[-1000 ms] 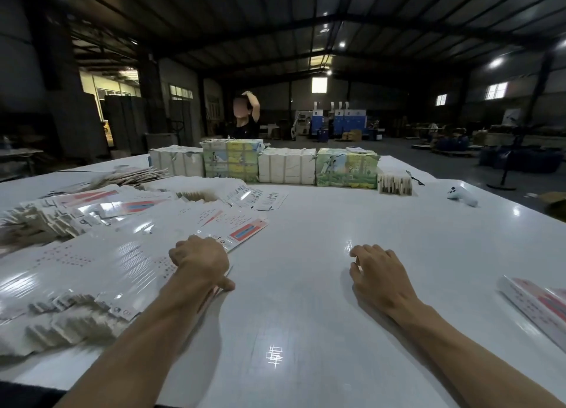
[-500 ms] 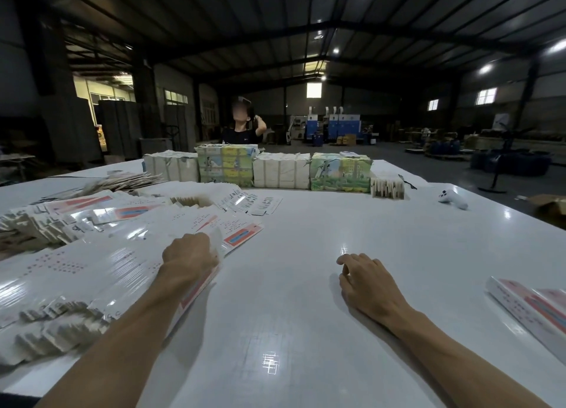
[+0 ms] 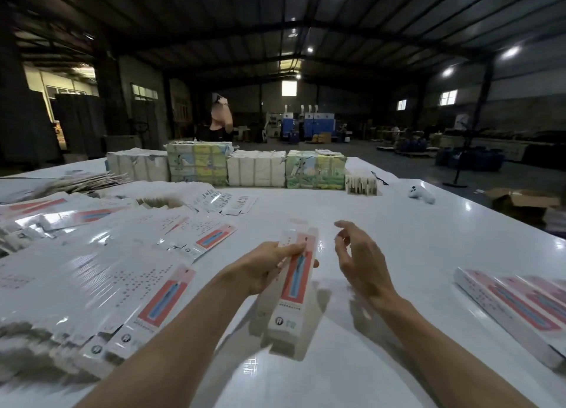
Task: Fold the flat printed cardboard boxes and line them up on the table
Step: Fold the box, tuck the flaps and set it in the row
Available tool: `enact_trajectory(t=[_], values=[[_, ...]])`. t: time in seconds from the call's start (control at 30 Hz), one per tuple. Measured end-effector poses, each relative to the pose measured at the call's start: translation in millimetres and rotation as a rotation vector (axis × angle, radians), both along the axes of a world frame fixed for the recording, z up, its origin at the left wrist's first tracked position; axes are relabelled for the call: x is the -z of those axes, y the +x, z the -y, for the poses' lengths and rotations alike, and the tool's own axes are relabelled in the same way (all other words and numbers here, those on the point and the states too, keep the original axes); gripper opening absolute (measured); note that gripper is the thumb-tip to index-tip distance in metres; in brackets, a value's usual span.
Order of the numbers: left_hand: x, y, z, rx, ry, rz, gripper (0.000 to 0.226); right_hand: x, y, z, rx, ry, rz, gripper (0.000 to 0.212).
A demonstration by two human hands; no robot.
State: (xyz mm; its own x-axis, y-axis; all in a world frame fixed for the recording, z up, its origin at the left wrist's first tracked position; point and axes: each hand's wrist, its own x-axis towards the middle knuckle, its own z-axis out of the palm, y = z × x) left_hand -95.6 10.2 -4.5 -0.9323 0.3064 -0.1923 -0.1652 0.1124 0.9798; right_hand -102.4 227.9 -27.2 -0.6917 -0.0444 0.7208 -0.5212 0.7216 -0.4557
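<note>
My left hand (image 3: pixel 269 266) grips a long flat printed box (image 3: pixel 291 300), white with a red and blue panel, and holds it lifted above the white table (image 3: pixel 398 254). Its thumb lies across the box's upper part. Just right of the box, my right hand (image 3: pixel 360 254) hovers with its fingers loosely spread and holds nothing. A wide spread of the same flat boxes (image 3: pixel 101 273) covers the table's left side. At the right edge several folded boxes (image 3: pixel 514 306) lie side by side.
Wrapped bundles of stock (image 3: pixel 257 168) form a row along the table's far edge, with a small stack (image 3: pixel 360 183) beside them. A white controller (image 3: pixel 422 194) lies at the far right. A person (image 3: pixel 220 122) stands beyond the table. An open carton (image 3: pixel 520 199) sits off the table's right.
My left hand took one flat box from the pile and lifted it to the centre. My right hand rose off the table and opened beside the box.
</note>
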Motion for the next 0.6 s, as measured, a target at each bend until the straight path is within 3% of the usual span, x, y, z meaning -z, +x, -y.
enact_trajectory(t=[0.07,0.17,0.27,0.33,0.47,0.6], values=[[16.0,-0.8,-13.8,0.076,-0.023,-0.020,0.043,-4.1,0.6,-0.6,-0.021,-0.073,-0.056,0.031],[31.0,3.2,-28.4,0.091,-0.097,-0.110,0.055,-0.7,0.9,-0.2,-0.067,0.058,-0.060,0.032],[38.7,11.3,-37.4,0.086,0.112,-0.098,0.047,5.7,-4.7,-2.0,-0.067,0.224,0.051,0.033],[38.7,14.9,-39.7,0.046,0.237,-0.079,0.038,8.7,-5.4,-0.8,-0.085,0.233,0.117,0.035],[37.5,16.6,-36.6,-0.045,0.246,-0.086,0.048,7.5,-5.7,3.2,-0.160,0.095,0.164,0.030],[38.7,15.9,-33.0,-0.073,0.237,-0.067,0.073,-0.5,-5.5,6.3,-0.319,-0.269,0.389,0.018]])
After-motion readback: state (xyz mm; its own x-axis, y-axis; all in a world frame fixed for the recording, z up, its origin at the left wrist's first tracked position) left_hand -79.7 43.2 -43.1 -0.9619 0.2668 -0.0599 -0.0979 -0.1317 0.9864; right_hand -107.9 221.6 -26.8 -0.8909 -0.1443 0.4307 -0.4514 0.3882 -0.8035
